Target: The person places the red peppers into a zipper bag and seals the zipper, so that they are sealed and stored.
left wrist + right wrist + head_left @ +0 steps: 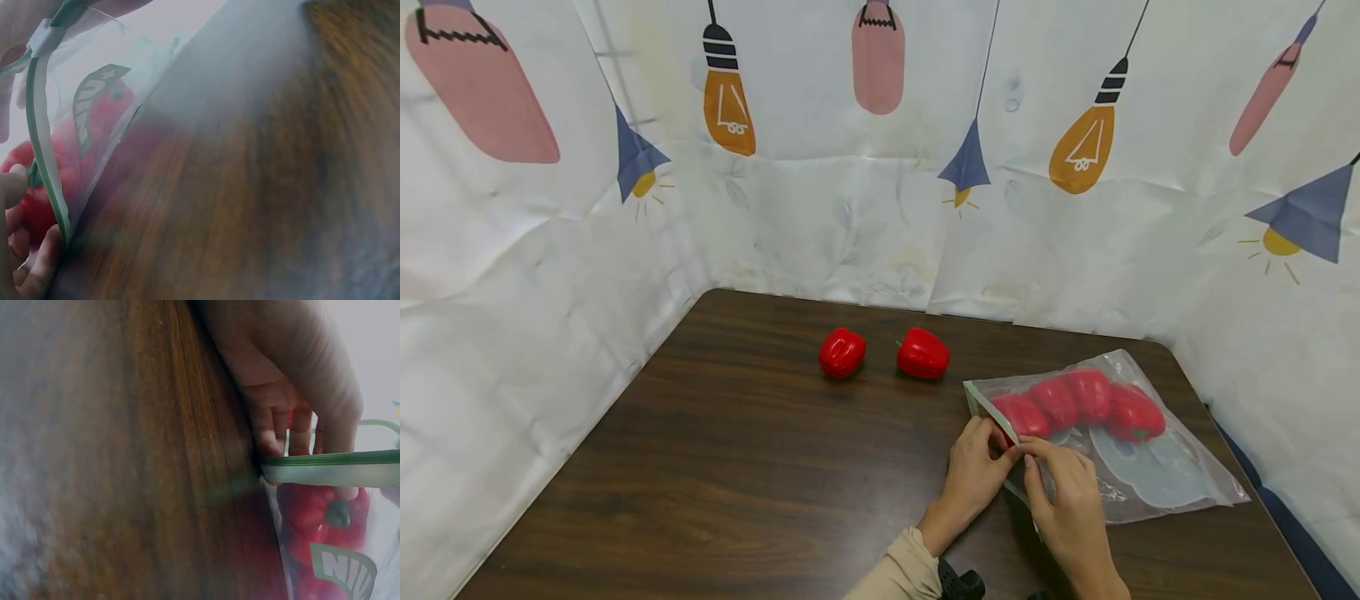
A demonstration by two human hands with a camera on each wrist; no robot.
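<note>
A clear resealable bag with a green-edged mouth lies on the table, holding several red bell peppers. My left hand is at the open mouth, fingers curled against a red bell pepper with a green stem just inside the rim. Through the plastic in the right wrist view, a fingertip touches that bell pepper by its stem. My right hand pinches the rim close to the left thumb. The left fingers' full hold is partly hidden by the rim.
Two more red bell peppers stand apart on the dark wooden table: one pepper left of another pepper. A white curtain printed with lamps hangs along the table's far edge and sides.
</note>
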